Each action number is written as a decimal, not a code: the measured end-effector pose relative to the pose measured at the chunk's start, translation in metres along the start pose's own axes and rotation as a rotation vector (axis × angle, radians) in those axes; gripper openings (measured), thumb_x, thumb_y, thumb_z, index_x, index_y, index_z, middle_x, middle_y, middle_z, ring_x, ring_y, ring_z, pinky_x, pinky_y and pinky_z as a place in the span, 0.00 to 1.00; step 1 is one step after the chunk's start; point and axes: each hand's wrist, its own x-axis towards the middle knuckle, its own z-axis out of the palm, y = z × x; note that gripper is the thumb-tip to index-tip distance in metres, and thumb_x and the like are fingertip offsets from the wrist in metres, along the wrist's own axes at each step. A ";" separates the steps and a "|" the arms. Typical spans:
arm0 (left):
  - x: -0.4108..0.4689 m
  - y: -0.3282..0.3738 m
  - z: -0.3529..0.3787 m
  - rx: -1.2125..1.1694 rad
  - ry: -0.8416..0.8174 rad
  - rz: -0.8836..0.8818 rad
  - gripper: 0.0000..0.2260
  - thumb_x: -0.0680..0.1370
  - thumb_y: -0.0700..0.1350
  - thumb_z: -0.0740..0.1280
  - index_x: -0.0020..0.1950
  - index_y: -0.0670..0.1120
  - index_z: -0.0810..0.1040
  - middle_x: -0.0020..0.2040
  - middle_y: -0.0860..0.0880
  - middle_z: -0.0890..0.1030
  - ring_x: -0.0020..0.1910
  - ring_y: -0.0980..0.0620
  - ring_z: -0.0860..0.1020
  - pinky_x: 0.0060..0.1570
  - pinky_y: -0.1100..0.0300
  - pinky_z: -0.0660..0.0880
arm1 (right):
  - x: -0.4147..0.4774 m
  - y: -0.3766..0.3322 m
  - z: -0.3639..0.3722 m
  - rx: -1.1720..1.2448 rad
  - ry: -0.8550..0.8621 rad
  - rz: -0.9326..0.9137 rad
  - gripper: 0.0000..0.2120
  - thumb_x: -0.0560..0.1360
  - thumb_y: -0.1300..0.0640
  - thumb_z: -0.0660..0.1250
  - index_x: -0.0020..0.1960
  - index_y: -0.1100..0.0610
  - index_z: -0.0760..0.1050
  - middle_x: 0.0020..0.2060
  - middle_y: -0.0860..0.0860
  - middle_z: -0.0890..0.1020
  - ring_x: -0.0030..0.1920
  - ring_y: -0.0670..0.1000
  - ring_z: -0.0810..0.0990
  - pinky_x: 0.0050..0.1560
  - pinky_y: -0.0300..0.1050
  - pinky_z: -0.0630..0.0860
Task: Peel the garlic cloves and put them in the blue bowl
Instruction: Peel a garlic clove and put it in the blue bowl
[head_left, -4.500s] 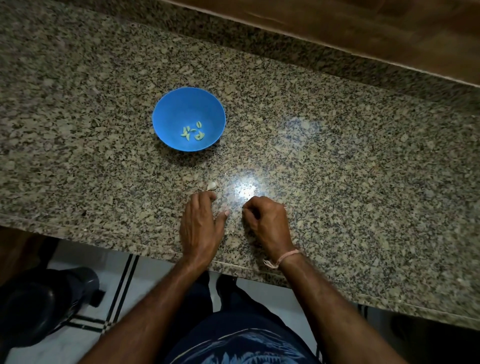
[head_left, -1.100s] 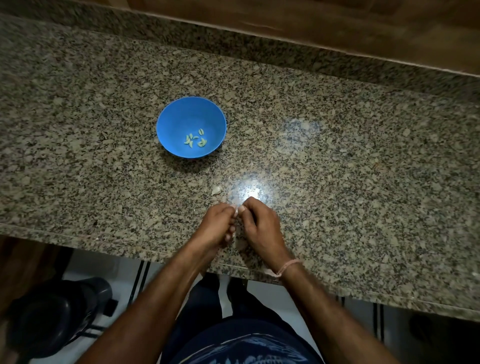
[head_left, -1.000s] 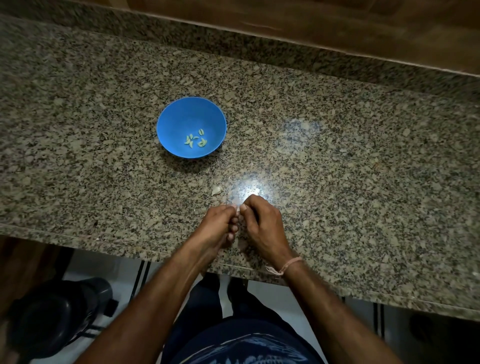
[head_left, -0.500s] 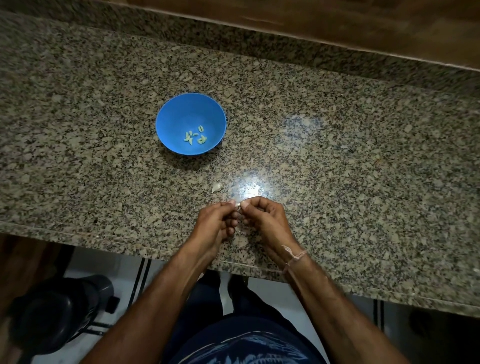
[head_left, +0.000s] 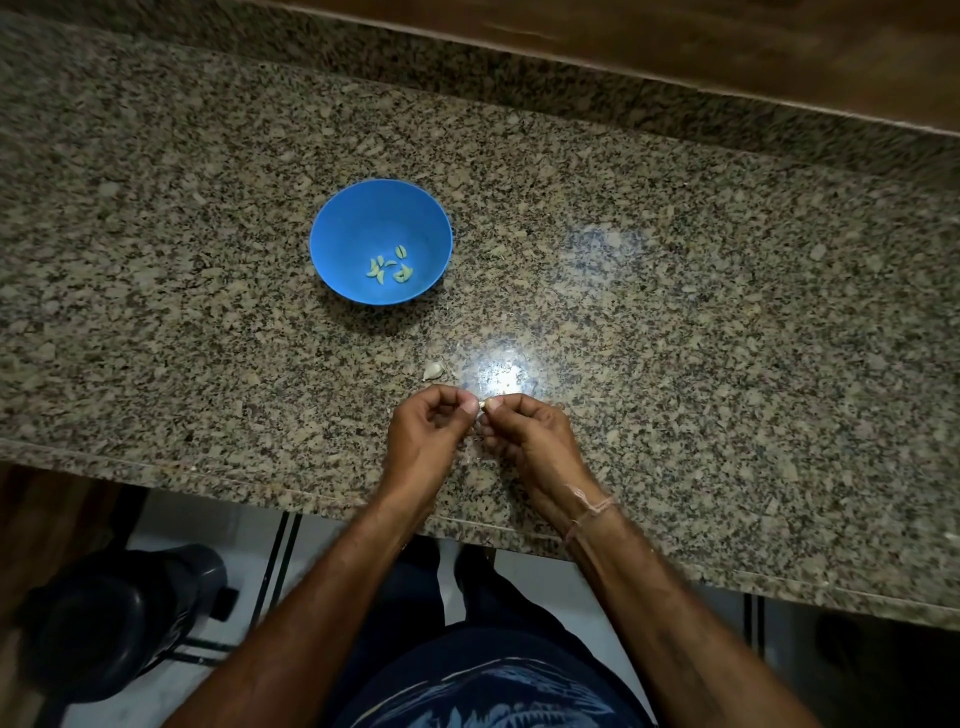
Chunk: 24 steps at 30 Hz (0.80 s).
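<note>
A blue bowl (head_left: 381, 208) stands on the granite counter, with several peeled garlic cloves (head_left: 389, 266) lying in its bottom. Near the counter's front edge my left hand (head_left: 426, 436) and my right hand (head_left: 530, 441) meet fingertip to fingertip. Between them they pinch a small garlic clove (head_left: 482, 404), of which only a pale tip shows. Another unpeeled garlic clove (head_left: 432, 370) lies on the counter just beyond my left hand, between my hands and the bowl.
The granite counter (head_left: 727, 338) stretches wide to both sides, with a raised granite back edge (head_left: 519, 88) and wood above it. A bright light reflection sits just beyond my hands. A dark round container (head_left: 104, 623) stands on the floor at lower left.
Earlier my hands rested apart on the counter, the left by the loose clove. They have since come together, lifted slightly, and now pinch one clove between the fingertips.
</note>
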 end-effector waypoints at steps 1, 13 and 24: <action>0.000 -0.001 -0.001 0.048 -0.008 0.036 0.01 0.80 0.43 0.72 0.50 0.48 0.83 0.46 0.49 0.86 0.49 0.48 0.84 0.51 0.53 0.82 | 0.000 -0.002 0.001 0.020 -0.001 0.048 0.03 0.80 0.63 0.70 0.50 0.63 0.81 0.39 0.54 0.84 0.38 0.49 0.80 0.42 0.42 0.80; -0.005 0.005 0.002 0.019 -0.011 -0.082 0.05 0.83 0.43 0.69 0.49 0.44 0.83 0.41 0.51 0.83 0.36 0.57 0.79 0.36 0.64 0.76 | -0.005 -0.008 0.004 -0.157 0.036 -0.033 0.05 0.80 0.63 0.69 0.49 0.65 0.80 0.38 0.55 0.83 0.35 0.48 0.80 0.37 0.38 0.79; -0.005 0.012 0.002 -0.143 -0.120 -0.150 0.06 0.84 0.42 0.65 0.50 0.43 0.81 0.40 0.49 0.84 0.38 0.54 0.80 0.37 0.64 0.77 | -0.008 -0.011 0.007 -0.132 0.022 -0.073 0.05 0.81 0.63 0.69 0.49 0.65 0.80 0.38 0.53 0.83 0.37 0.47 0.81 0.40 0.39 0.79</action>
